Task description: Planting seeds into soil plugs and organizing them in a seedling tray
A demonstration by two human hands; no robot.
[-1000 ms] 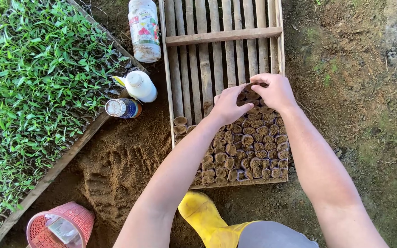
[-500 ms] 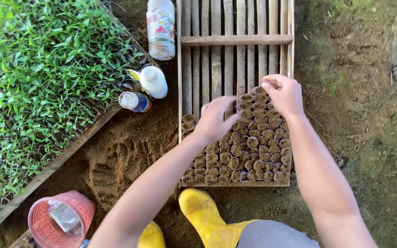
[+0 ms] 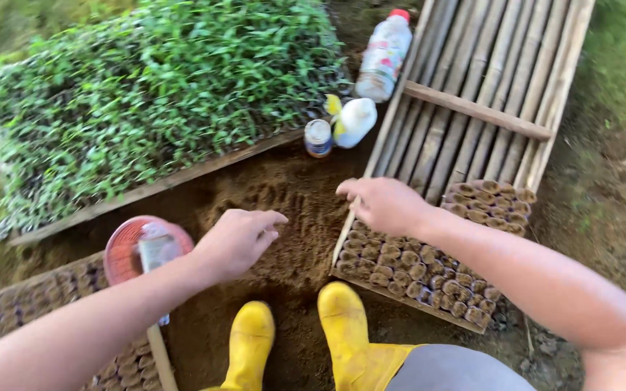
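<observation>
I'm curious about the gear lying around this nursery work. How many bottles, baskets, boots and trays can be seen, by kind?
Bottles: 3, a tall bottle, a white bottle and a small jar
Pink basket: 1
Yellow boots: 2, and
Trays: 3, seedling tray, bamboo tray and left pot tray
Total: 9

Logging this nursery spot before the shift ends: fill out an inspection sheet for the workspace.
Surface: bare brown soil, finger-marked.
Job's things: bamboo-slat tray, near end filled with small soil pots.
Clutter: two plastic bottles, small can, pink basket.
Grippers: left hand over soil, loosely curled; right hand above tray edge; whether either holds anything cannot be told.
Cables: nothing seen.
Surroundings: seedling bed, yellow boots, grass.
</observation>
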